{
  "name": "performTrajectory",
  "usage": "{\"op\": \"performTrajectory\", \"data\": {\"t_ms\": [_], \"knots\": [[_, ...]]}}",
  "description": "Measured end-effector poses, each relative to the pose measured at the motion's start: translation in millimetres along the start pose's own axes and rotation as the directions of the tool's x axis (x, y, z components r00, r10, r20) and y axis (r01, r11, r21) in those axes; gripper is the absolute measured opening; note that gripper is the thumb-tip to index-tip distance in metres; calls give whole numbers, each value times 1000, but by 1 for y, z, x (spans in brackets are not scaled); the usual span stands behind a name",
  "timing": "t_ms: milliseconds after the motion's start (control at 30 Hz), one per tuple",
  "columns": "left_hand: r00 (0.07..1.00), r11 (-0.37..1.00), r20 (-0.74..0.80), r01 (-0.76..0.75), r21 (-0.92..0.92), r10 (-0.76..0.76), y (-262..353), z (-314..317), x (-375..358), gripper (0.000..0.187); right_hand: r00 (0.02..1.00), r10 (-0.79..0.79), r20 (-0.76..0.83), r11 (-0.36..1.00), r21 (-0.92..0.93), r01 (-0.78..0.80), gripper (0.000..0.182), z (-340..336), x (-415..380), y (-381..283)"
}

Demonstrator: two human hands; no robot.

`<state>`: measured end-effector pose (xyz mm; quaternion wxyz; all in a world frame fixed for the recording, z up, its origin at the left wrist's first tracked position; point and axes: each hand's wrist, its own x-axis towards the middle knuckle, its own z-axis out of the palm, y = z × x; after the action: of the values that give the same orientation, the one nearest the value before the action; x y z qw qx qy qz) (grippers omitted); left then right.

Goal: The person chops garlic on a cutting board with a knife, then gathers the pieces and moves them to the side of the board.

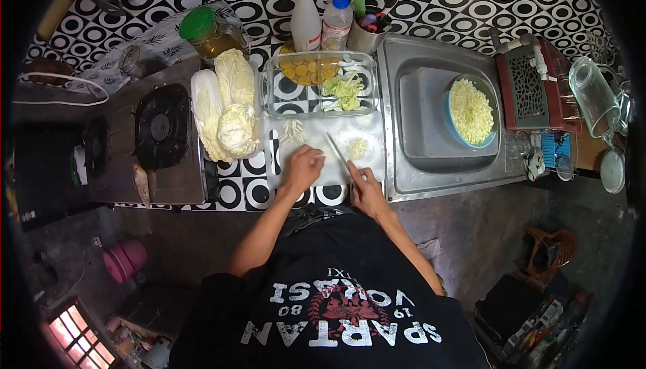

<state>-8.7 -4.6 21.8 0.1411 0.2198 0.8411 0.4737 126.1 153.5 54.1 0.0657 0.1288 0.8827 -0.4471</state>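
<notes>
My right hand (367,187) grips a knife (338,149), its blade pointing away from me and slightly left over a white cutting board (330,176). Just right of the blade lies a small pile of finely chopped pale pieces (357,147). My left hand (306,166) is on the board left of the knife, fingers curled together; what they pinch, if anything, is too small to make out. Beyond that hand are several pale thin strips (292,130). A clear rectangular container (269,103) behind the board holds cut leafy pieces (344,91).
Whole napa cabbages (221,106) sit on the left, beside a gas stove (160,125). To the right, a blue bowl (449,125) of chopped cabbage (471,110) rests in the steel sink (437,184). Bottles (306,22) and a green-lidded jar (197,24) stand at the back.
</notes>
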Motion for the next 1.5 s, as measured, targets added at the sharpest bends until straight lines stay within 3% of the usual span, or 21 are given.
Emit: {"op": "performTrajectory", "data": {"t_ms": [100, 233, 367, 467, 567, 767, 900, 967, 1167, 1367, 1500], "knots": [[975, 992, -221, -5, 129, 34, -24, -13, 2, 19, 995, -74, 59, 995, -67, 78, 76, 1, -14, 9], [958, 974, -275, 135, 182, -81, -32, -28, 7, 31, 998, -7, 64, 998, -61, 11, 75, -1, -19, 20], [955, 953, -293, 128, 273, -44, -41, -30, 14, 31, 994, 106, -34, 994, -24, -107, 74, -4, -16, 15], [958, 955, -285, 68, 288, 18, -51, -31, 15, 26, 999, -3, 32, 999, -36, 4, 74, 0, -18, 18], [953, 949, -301, 73, 307, 24, -51, -35, 13, 22, 998, -60, -6, 997, -45, 60, 75, 6, -20, 22], [945, 969, -326, 87, 232, -7, -42, -44, 6, 19, 999, -39, -6, 999, -34, 38, 75, 6, -22, 21], [948, 957, -316, 56, 284, 38, -57, -43, 7, 15, 1000, -17, -9, 1000, -15, 17, 74, 6, -20, 24], [955, 954, -293, 53, 294, 38, -58, -43, 8, 11, 992, 94, -87, 995, -6, -95, 72, 4, -18, 19], [973, 939, -230, 92, 332, -14, -46, -44, 6, 10, 999, 16, -37, 1000, 18, -16, 72, 8, -21, 22], [970, 893, -243, 117, 435, -9, -37, -43, 4, 13, 998, 59, -38, 998, 39, -57, 70, 5, -19, 17], [966, 912, -259, 83, 402, 26, -42, -43, 6, 10, 998, 25, -66, 999, 22, -24, 71, 6, -17, 17]]}}
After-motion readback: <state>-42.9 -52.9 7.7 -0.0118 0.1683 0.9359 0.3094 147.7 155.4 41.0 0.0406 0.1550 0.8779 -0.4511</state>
